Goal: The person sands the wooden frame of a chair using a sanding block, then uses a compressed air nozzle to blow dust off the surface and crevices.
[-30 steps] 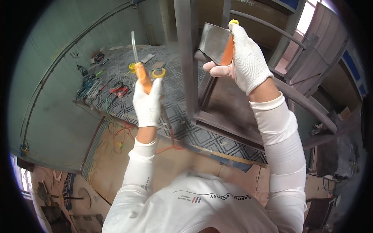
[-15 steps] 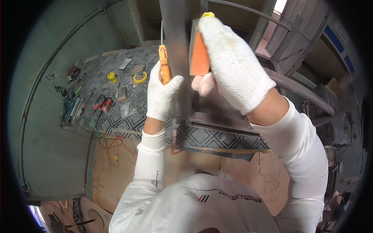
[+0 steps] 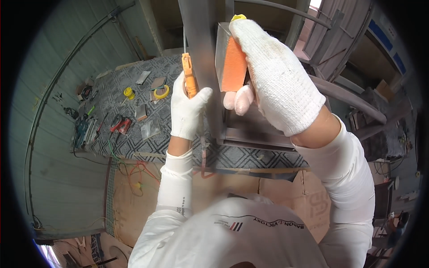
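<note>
My gloved left hand (image 3: 188, 111) is closed around an orange-handled air blow gun (image 3: 189, 77), its thin metal nozzle pointing up beside a grey upright post (image 3: 204, 76). A red hose runs down below that hand. My gloved right hand (image 3: 283, 80) grips an orange sanding block (image 3: 233, 69) with a grey face on its left, to the right of the post. Pinkish fingertips curl under the block, and a yellow patch shows at the glove's top. Whether the block touches the post I cannot tell. The post belongs to a grey frame with curved rails (image 3: 353, 98).
On the patterned cloth of the bench (image 3: 134, 105) lie a yellow tape roll (image 3: 161, 92), a yellow spool (image 3: 129, 93), a red power tool (image 3: 120, 123), a clear bag (image 3: 150, 129) and several hand tools (image 3: 84, 127). Hoses (image 3: 142, 173) trail over the brown floor covering.
My right hand and the sanding block have shifted slightly right and down, and more of the block's grey face shows. My left hand keeps its hold on the blow gun.
</note>
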The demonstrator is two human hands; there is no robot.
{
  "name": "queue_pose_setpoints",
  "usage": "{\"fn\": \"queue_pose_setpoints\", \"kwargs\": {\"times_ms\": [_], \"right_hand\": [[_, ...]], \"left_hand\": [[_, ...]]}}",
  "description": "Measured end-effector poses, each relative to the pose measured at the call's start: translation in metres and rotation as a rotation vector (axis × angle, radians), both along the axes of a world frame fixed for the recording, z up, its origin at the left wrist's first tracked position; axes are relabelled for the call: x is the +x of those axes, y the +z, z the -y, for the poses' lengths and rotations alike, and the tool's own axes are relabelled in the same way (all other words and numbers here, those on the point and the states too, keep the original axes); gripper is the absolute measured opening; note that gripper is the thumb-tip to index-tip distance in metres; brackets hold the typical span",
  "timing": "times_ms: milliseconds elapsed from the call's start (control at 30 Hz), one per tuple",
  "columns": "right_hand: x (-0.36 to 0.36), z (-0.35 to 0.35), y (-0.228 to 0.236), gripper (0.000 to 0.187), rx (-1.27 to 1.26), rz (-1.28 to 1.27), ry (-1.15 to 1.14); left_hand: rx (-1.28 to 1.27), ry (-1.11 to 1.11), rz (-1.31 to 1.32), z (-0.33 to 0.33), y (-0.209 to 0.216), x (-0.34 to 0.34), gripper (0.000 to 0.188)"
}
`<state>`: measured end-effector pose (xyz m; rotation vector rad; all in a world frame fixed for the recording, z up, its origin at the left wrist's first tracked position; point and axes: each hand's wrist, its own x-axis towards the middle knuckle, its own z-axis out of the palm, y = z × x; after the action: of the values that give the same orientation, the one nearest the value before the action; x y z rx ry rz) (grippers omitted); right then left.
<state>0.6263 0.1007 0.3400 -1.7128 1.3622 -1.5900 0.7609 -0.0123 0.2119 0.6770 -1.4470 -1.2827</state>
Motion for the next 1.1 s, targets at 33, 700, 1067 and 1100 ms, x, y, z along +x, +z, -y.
{"fn": "queue_pose_setpoints", "kwargs": {"times_ms": [33, 700, 1067, 1100], "right_hand": [[-0.011, 0.006, -0.002, 0.047, -0.217, -0.350, -0.071], [-0.059, 0.002, -0.015, 0.068, -0.087, 0.395, 0.232], [0.027, -0.009, -0.021, 0.050, 0.114, 0.119, -0.037], [0.023, -0.027, -0.018, 0.047, 0.255, 0.440, 0.049]], "left_hand": [[0.016, -0.013, -0.051, -0.001, -0.002, -0.004, 0.063], [-0.046, 0.063, 0.095, 0.008, -0.003, -0.002, 0.056], [-0.055, -0.018, -0.095, 0.012, -0.011, 0.000, 0.055], [-0.076, 0.025, -0.043, 0.008, -0.008, -0.008, 0.057]]}}
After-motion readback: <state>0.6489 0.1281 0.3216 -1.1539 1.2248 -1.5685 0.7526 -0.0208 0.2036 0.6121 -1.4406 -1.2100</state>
